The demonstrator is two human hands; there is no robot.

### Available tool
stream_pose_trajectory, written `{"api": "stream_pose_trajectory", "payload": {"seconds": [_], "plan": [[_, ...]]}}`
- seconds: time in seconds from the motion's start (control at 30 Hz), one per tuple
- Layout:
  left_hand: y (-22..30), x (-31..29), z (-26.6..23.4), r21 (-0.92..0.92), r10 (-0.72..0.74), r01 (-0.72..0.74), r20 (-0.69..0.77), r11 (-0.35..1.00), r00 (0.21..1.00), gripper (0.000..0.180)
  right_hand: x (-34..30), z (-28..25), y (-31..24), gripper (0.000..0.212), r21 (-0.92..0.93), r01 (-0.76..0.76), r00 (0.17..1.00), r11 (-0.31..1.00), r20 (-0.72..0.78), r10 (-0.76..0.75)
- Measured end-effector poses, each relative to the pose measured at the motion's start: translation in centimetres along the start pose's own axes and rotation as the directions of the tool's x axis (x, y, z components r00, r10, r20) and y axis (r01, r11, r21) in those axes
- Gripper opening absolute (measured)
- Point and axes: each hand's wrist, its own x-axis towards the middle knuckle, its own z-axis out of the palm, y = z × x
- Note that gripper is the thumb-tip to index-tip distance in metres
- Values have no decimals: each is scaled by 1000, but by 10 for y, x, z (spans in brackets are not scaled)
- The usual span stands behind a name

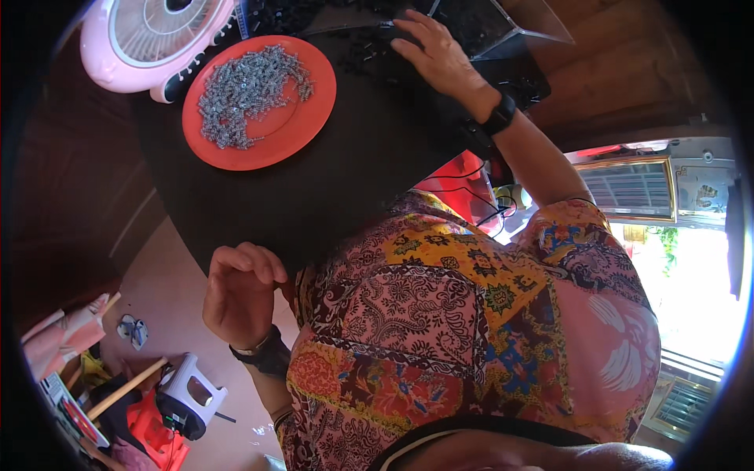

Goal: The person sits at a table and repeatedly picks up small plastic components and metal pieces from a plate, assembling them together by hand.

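Over the far side of a black tabletop (314, 188), my right hand (440, 59) reaches with its fingers stretched and apart. It is nearest to scattered small black pieces (369, 51). I see nothing held in it. My left hand (242, 294) is at the near left table edge, palm partly showing, fingers loosely bent and thumb apart; nothing shows in it. An orange-red plate (287, 141) lies between the hands, toward the far left. On it is a heap of small silvery metal pieces (243, 90), like screws or springs, too small to tell.
A pink fan (118, 47) stands beyond the plate at left. A clear-sided tray (503, 39) with black pieces lies beyond my right hand. Dark cables (499, 208) hang by the table's right edge. A white and black stool (192, 392) and slippers (133, 331) are on the floor at left.
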Motion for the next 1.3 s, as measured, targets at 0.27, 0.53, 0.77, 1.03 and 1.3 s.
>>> {"api": "stream_pose_trajectory", "payload": {"seconds": [0.27, 0.53, 0.77, 1.03, 1.3], "plan": [[-5, 8, -1, 136, 35, -29, -38, 990, 999, 34, -51, -48, 2, 21, 29, -47, 988, 998, 146, 43], [-5, 7, -3, 156, 59, -46, -75, 987, 995, 32, -46, -22, 5, 14, 166, 26, 995, 986, 91, -42], [-1, 11, -4, 200, 61, -40, -96, 979, 994, 32, -13, -13, 13, 17, 101, 154, 977, 983, 130, -167], [1, 9, 0, 196, 66, -37, -140, 980, 988, 31, 73, -21, 15, 19, 287, 206, 968, 936, 83, -238], [-1, 0, 10, 238, 117, -74, -172, 968, 978, 28, 81, -13, 9, 22, 228, 130, 891, 965, 400, -214]]}}
